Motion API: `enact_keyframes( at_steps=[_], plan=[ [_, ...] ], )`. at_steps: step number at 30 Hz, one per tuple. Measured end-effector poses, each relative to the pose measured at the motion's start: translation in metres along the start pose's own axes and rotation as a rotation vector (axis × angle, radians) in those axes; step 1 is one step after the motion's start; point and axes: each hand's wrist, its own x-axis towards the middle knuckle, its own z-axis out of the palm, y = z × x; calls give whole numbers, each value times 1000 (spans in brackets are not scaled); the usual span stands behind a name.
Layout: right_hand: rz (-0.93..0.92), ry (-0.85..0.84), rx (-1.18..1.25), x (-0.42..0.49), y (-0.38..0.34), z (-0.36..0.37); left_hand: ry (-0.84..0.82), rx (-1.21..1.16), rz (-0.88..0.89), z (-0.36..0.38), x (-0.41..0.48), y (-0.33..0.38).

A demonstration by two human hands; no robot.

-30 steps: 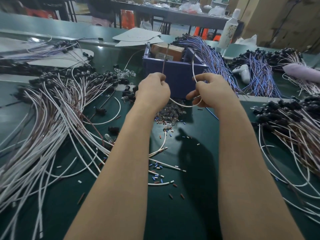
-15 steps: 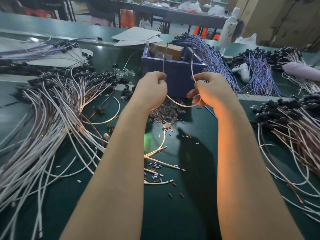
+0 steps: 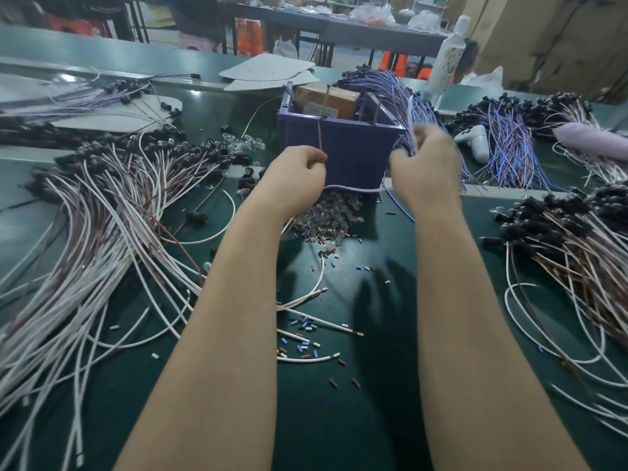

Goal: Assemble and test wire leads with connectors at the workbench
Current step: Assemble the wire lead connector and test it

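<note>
We are pulling the previously sagging thin white wire lead taut, left hand and right hand gripping its ends; testing probably follows, needing steady contact.

The bench mat is dark green. At its far middle, the bin is blue-violet and the carton inside it is orange-brown. The wire lead in front of the bin is pale white with a reddish-brown end. The left bundle is white and brown with black caps. The far right bundle is blue and violet. The scraps in the near middle are blue, white and rust.
</note>
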Motion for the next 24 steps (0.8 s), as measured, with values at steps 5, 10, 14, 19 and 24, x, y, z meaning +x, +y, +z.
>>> enact_keyframes(
  at_steps=[5, 10, 14, 19, 24],
  plan=[
    [-292, 260, -12, -11, -31, -4, 206, -65, 0, -13, -1, 4],
    [-426, 72, 162, -27, -53, 6, 477, -163, -30, -37, -5, 8],
    [-320, -47, 172, -20, -42, 10, -56, 411, -222, -35, -13, 0],
    [-109, 141, 145, -7, -23, 3, -292, 558, -314, -16, -17, -14],
    [-215, 603, 15, -10, -28, -19, -351, 626, -275, -9, -17, -12]
  ],
)
